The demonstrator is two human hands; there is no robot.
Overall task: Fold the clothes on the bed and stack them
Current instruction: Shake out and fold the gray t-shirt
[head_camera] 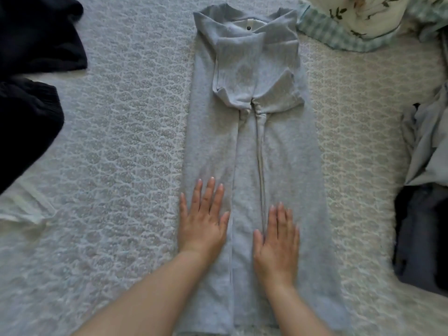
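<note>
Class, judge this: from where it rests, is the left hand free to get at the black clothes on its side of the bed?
Probably yes: the left hand lies flat on the grey garment, holding nothing, and only bare bedspread separates it from the black clothes.

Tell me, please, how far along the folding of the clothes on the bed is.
Early. In hand: the grey garment lies folded lengthwise into a strip, with the left hand and right hand flat on it. Left: dark clothes and the light blue piece lie unfolded. No clear finished stack shows.

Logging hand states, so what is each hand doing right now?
Left hand: open, flat on the grey garment.
Right hand: open, flat on the same garment.
</note>
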